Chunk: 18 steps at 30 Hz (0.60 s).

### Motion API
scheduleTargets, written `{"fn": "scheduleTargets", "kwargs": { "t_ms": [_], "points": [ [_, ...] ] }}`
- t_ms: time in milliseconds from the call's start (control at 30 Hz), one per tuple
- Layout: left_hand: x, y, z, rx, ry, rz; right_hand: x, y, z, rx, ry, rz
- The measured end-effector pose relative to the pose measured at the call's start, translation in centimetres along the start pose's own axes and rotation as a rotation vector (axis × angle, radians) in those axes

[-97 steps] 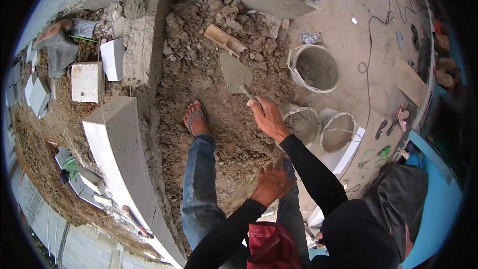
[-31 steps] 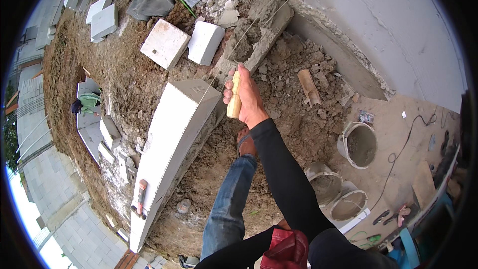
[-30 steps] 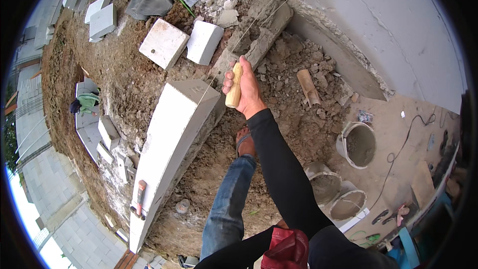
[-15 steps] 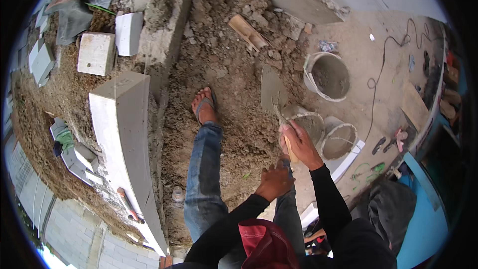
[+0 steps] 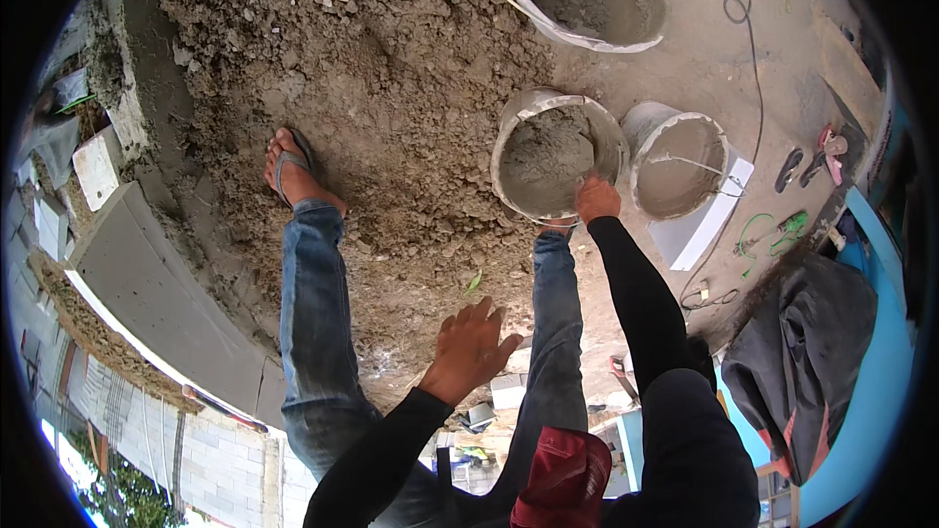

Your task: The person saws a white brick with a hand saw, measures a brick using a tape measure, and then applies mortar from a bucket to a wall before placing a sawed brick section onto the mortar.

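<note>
My right hand (image 5: 597, 199) is closed around the trowel's handle at the near right rim of a bucket (image 5: 501, 158). Grey wet mortar (image 5: 538, 158) fills part of that bucket, and the trowel blade (image 5: 580, 153) dips into it, mostly hidden by mortar and hand. Over the ground between my legs, my left hand (image 5: 468, 352) hangs with its fingers apart and holds nothing. Close on the right stands a second bucket (image 5: 634, 152) with greyish liquid or thin mix inside and a wire handle across its top.
A larger bucket (image 5: 587, 39) with grey residue stands farther off. Rough soil and clods (image 5: 421, 127) lie around my sandalled foot. To the left runs a low pale block wall (image 5: 166, 264). A cable (image 5: 753, 59), sandals (image 5: 788, 170) and a black cloth (image 5: 802, 352) are at the right.
My right hand has brought the trowel from above the buckets down into the mortar. My left hand has left my right knee and opened. The view has shifted toward the buckets.
</note>
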<state>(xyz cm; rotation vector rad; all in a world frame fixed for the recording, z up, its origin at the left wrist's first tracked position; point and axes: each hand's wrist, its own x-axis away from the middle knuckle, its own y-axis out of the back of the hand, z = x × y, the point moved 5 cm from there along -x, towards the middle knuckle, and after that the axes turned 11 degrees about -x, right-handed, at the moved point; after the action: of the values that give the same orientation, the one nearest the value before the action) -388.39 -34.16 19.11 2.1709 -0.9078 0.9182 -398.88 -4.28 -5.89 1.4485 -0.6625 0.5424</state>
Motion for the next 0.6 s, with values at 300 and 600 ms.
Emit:
{"fn": "scheduleTargets", "kwargs": {
  "t_ms": [300,600],
  "points": [
    [-0.3,-0.4,0.0,0.003,0.041,-0.021,1.8,-4.3,7.9,-0.402,-0.037,0.271],
    [-0.3,0.8,-0.2,0.031,0.046,-0.019,5.6,-3.3,7.2,-0.748,-0.085,0.201]
  ]
}}
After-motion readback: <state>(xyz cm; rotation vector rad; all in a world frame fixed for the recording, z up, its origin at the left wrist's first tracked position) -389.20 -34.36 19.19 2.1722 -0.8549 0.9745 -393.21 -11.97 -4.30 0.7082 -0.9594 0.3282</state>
